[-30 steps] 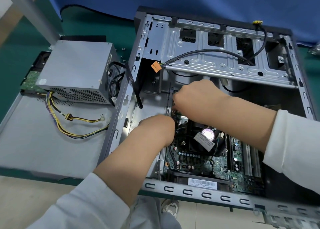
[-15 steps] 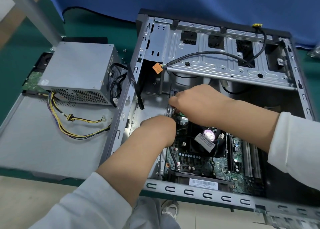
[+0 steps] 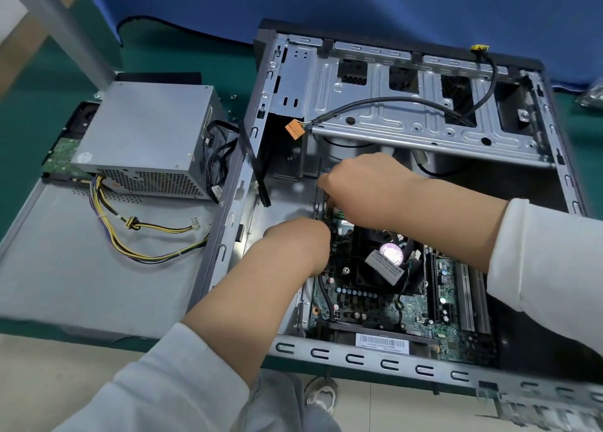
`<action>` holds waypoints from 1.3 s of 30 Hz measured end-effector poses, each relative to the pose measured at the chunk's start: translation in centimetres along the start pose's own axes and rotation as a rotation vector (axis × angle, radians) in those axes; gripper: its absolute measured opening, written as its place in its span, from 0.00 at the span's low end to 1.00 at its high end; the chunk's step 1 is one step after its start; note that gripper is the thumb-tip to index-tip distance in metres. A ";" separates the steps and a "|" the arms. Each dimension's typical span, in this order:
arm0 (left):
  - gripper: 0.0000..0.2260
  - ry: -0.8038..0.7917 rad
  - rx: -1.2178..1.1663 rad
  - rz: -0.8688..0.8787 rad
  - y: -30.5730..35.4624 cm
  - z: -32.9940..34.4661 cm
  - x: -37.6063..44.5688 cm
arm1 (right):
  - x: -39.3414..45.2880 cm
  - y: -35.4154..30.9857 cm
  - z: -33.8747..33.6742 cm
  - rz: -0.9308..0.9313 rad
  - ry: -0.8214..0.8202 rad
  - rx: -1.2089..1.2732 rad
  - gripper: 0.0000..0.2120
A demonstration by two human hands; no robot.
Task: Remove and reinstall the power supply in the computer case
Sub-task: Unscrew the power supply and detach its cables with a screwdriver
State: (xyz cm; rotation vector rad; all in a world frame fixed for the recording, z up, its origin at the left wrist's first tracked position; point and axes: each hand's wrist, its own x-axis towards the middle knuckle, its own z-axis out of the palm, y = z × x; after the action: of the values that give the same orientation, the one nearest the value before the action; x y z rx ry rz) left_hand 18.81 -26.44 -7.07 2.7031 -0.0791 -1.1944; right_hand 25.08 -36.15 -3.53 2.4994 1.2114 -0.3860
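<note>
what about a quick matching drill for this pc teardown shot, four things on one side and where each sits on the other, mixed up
Things:
1. power supply
2. orange connector
3. barcode label
4. left hand

Places:
A. on the near edge of the motherboard, by the case's front rail
B. outside the case, on the removed side panel
C. hanging at a cable end under the drive cage
D. inside the case, at the motherboard's left edge

Pairs: 1-B, 2-C, 3-A, 4-D
</note>
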 end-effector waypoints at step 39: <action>0.10 0.006 0.015 -0.004 -0.2 0.3 0.4 | 0.1 -0.3 0.5 -0.026 0.028 -0.119 0.14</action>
State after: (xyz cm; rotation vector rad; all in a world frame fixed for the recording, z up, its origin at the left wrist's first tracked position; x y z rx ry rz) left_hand 18.90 -26.38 -7.59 2.7207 -0.0816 -1.1918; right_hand 24.88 -36.12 -4.11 2.3977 1.2413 -0.2786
